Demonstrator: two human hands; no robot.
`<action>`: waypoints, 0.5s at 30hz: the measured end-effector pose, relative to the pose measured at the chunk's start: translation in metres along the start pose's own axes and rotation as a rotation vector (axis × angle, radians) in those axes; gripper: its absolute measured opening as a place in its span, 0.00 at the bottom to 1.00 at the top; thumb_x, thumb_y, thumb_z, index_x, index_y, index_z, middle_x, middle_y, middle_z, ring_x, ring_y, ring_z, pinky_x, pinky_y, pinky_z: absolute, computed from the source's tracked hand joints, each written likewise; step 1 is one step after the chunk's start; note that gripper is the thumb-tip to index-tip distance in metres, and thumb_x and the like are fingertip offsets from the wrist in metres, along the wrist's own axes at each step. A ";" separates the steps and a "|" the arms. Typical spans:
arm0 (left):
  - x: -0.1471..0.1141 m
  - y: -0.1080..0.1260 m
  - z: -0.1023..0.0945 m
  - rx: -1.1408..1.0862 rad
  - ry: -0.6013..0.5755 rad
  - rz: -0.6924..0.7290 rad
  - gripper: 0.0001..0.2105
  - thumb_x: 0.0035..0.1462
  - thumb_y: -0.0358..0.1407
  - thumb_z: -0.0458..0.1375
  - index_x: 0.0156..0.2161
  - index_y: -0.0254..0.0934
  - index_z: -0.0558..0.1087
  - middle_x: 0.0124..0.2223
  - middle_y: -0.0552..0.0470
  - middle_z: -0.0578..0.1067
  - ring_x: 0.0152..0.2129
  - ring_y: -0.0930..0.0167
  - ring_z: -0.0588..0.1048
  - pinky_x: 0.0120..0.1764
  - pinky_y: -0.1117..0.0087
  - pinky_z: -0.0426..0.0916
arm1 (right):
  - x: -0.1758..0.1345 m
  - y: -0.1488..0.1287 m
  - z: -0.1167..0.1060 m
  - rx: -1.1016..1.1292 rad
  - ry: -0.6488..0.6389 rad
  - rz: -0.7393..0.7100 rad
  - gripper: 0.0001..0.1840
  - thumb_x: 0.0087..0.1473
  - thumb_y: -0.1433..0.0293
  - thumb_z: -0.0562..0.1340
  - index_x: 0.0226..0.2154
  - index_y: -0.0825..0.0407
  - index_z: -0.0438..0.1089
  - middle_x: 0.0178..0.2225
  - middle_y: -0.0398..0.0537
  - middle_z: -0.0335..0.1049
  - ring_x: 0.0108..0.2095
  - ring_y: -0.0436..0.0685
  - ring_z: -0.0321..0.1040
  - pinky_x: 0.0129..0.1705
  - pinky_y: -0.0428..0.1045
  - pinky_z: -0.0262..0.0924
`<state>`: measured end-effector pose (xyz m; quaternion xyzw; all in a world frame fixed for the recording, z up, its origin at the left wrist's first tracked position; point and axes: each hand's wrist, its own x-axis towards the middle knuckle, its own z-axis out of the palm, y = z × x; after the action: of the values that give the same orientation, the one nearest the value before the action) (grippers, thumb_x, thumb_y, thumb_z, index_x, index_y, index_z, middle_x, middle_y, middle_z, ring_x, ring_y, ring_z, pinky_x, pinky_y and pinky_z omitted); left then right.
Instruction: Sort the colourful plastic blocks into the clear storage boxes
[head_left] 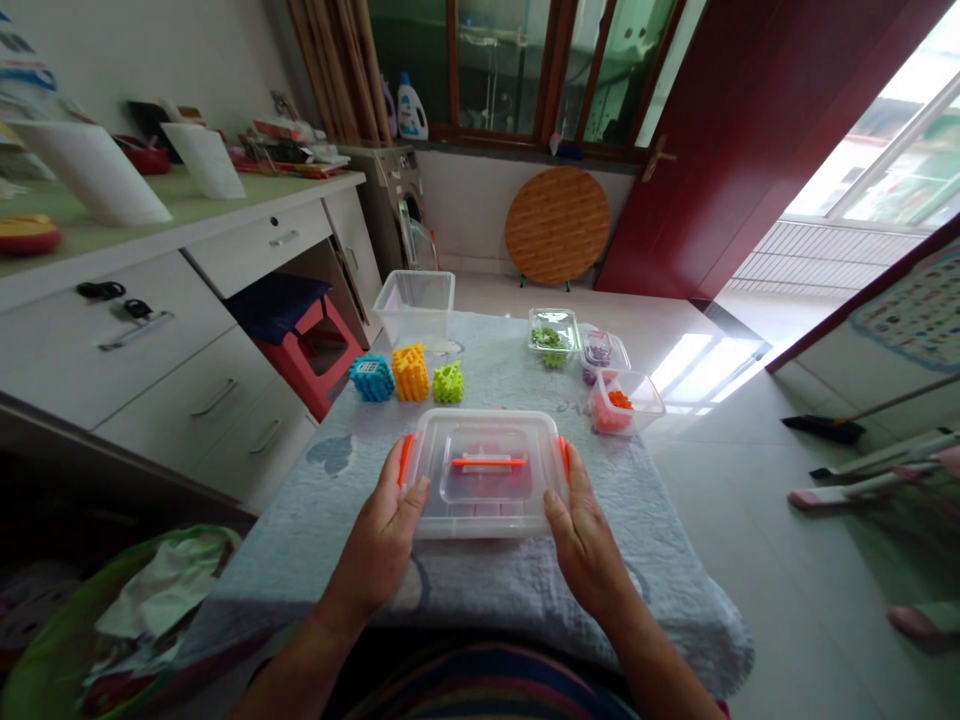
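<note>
A clear plastic storage box [487, 505] with a lid, an orange handle and orange side clips is at the near middle of the cloth-covered table. My left hand [386, 530] grips its left side, thumb on the lid edge. On the opposite side my right hand [585, 535] holds it the same way. What lies inside is blurred by the lid. Just beyond the box stand a blue block stack [372, 378], an orange block stack [410, 373] and a smaller lime-green one [448, 382].
At the table's far right are clear containers with green pieces [553, 335], purple pieces [598, 352] and orange-red pieces [616, 405]. An open clear bin [414, 305] stands at the far left edge. A red stool [307, 345] and a waste bin [157, 600] are on the left.
</note>
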<state>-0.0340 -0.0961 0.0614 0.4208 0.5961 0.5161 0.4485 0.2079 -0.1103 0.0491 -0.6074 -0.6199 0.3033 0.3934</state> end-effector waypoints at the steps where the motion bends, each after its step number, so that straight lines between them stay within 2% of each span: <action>1: 0.000 0.001 -0.001 0.053 0.002 -0.003 0.28 0.55 0.37 0.65 0.61 0.47 0.68 0.66 0.52 0.65 0.67 0.60 0.55 0.68 0.60 0.43 | 0.001 -0.001 -0.001 -0.024 -0.005 -0.010 0.36 0.65 0.60 0.49 0.71 0.53 0.41 0.71 0.55 0.43 0.71 0.60 0.39 0.70 0.62 0.37; 6: 0.001 0.005 0.000 0.187 -0.002 0.073 0.28 0.56 0.39 0.63 0.62 0.43 0.68 0.65 0.48 0.67 0.65 0.56 0.59 0.67 0.57 0.48 | 0.004 -0.002 -0.005 -0.114 -0.044 -0.055 0.35 0.65 0.63 0.50 0.70 0.53 0.42 0.71 0.55 0.43 0.70 0.60 0.40 0.70 0.62 0.39; 12: 0.000 0.012 0.003 0.555 -0.060 0.172 0.30 0.64 0.43 0.49 0.67 0.28 0.58 0.67 0.38 0.62 0.65 0.58 0.60 0.66 0.54 0.53 | 0.005 -0.004 -0.008 -0.146 -0.046 -0.082 0.35 0.64 0.62 0.51 0.69 0.54 0.45 0.70 0.57 0.46 0.70 0.62 0.43 0.70 0.63 0.42; 15: -0.001 0.013 0.001 0.585 -0.090 0.163 0.31 0.65 0.46 0.47 0.68 0.30 0.56 0.68 0.38 0.61 0.65 0.58 0.59 0.66 0.54 0.53 | 0.007 -0.006 -0.013 -0.052 -0.044 -0.027 0.35 0.62 0.58 0.54 0.68 0.52 0.49 0.68 0.57 0.51 0.67 0.65 0.50 0.67 0.63 0.50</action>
<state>-0.0321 -0.0950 0.0740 0.6010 0.6631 0.3378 0.2914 0.2164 -0.1053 0.0620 -0.6022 -0.6442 0.2949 0.3680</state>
